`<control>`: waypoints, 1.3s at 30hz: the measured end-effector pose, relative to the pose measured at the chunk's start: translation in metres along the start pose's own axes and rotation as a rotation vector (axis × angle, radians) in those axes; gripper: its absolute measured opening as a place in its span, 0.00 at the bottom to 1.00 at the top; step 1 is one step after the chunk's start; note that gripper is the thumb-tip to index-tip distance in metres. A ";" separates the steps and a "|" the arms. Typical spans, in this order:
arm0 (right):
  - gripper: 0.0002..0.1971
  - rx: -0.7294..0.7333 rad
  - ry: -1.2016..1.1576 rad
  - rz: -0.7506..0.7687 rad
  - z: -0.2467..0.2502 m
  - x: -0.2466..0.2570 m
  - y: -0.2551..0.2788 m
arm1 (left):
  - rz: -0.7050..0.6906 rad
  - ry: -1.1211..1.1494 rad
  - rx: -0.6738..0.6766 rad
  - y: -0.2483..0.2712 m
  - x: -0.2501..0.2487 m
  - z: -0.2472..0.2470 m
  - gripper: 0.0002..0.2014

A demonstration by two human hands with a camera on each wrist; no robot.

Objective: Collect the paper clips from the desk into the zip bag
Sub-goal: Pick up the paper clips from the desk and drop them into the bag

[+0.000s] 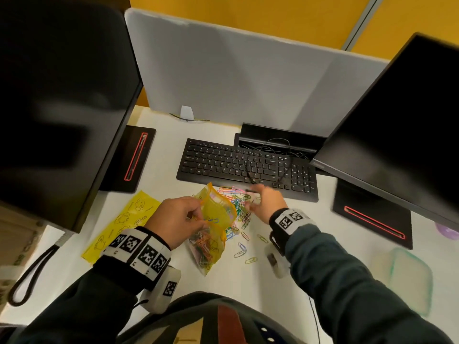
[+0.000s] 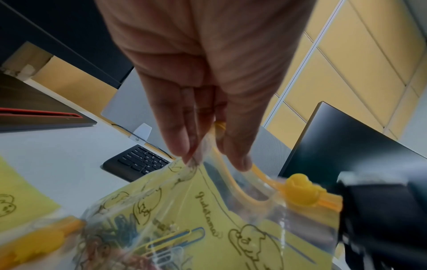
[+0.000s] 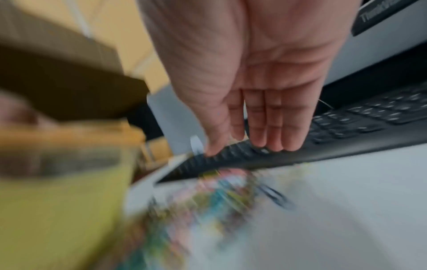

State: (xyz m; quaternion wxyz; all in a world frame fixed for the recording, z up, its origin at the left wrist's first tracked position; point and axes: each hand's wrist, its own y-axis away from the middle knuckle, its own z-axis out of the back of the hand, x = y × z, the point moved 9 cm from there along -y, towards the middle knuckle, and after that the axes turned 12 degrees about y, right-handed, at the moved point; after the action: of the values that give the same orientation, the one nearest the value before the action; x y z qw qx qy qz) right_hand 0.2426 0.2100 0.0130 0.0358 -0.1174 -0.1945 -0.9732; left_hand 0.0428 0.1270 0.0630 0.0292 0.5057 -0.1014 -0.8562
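My left hand (image 1: 198,214) pinches the rim of a yellow-printed clear zip bag (image 1: 217,217) and holds its mouth up and open; several coloured clips (image 1: 203,247) lie in its lower end. In the left wrist view my left hand (image 2: 208,159) grips the zip bag (image 2: 208,219) by its orange zip strip. A pile of coloured paper clips (image 1: 236,197) lies on the desk just right of the bag, in front of the keyboard. My right hand (image 1: 253,199) hovers over that pile with straight fingers (image 3: 272,131) and nothing in it. A few loose clips (image 1: 244,247) lie nearer me.
A black keyboard (image 1: 246,167) with a cable across it lies right behind the pile. Dark monitors stand at left (image 1: 62,108) and right (image 1: 397,120). A second yellow bag (image 1: 124,222) lies flat at left, a clear lidded container (image 1: 409,276) at right.
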 end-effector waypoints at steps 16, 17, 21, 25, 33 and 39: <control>0.15 -0.009 0.203 0.138 -0.063 -0.004 0.028 | -0.005 0.023 -0.001 0.000 0.002 0.003 0.15; 0.15 -0.013 0.192 0.128 -0.061 -0.006 0.028 | -0.003 0.026 0.000 0.000 0.002 0.003 0.15; 0.14 -0.061 0.075 0.049 -0.043 -0.019 0.028 | -0.006 0.020 -0.003 -0.001 0.002 0.004 0.15; 0.05 -0.172 -0.269 -0.040 -0.007 -0.020 0.036 | -0.016 0.008 -0.001 0.000 -0.002 0.002 0.14; 0.10 -0.173 -0.280 0.293 0.054 0.076 0.062 | -0.017 -0.008 0.001 0.001 -0.006 0.000 0.08; 0.17 -0.375 -0.224 0.364 0.048 0.078 0.086 | -0.019 0.028 -0.028 0.005 -0.002 0.005 0.08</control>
State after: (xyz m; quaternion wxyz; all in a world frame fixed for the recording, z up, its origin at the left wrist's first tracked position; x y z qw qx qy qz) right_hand 0.1868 0.1472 0.1068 0.1657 -0.2619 0.0102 -0.9507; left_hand 0.0395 0.1228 0.0680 0.0295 0.5179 -0.0841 -0.8508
